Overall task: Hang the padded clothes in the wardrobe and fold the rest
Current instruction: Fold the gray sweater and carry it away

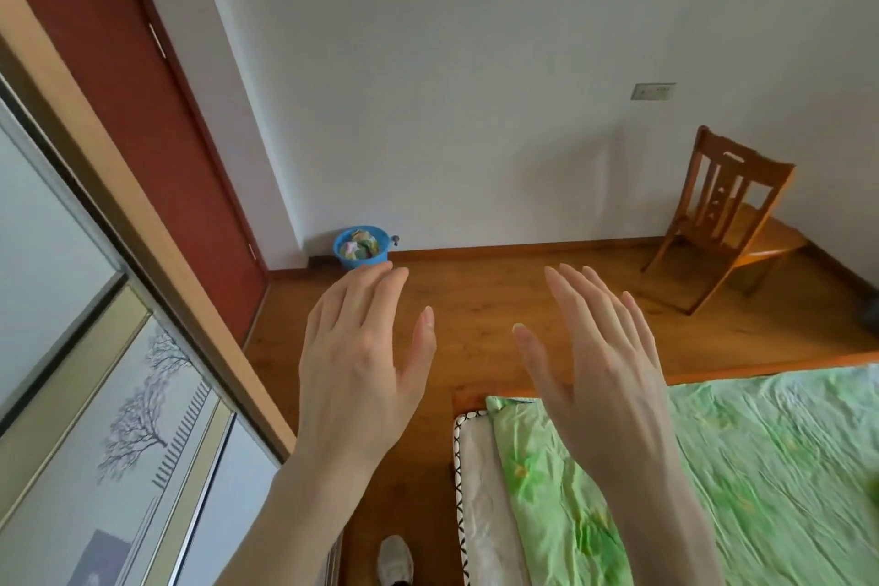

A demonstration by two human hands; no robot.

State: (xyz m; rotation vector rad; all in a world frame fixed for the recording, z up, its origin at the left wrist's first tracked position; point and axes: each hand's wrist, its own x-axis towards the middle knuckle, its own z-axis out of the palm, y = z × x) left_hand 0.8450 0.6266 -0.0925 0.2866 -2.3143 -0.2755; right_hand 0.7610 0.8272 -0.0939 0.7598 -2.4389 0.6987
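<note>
No brand, label or legible writing is showing anywhere; the wall plate (652,91) high on the white wall is carrying marks too small to read. Both hands are hovering in the air, backs toward the camera, over the wooden floor (499,300). The left hand (361,357) is holding nothing, its fingers (380,295) lying straight and close together with the thumb standing apart. The right hand (599,362) is likewise holding nothing, its fingers (585,300) spreading straight and slightly fanned.

No padded clothes or other garments are showing in this view. The wardrobe (119,347) is standing along the left edge, its sliding panels printed with bare trees (the doors are appearing closed, though the steep angle is making that hard to judge). Beyond it a dark red door (119,86) is sitting in the wall.

At lower right the bed (785,466) is lying under a crumpled green floral sheet, with a paler mattress edge and a black-and-white trim showing at its near corner. A blue basin (360,247) filled with colourful bits is sitting on the floor against the far wall, and a wooden chair (727,214) is standing in the right corner. A light shoe (395,559) is showing at the bottom, between wardrobe and bed.
</note>
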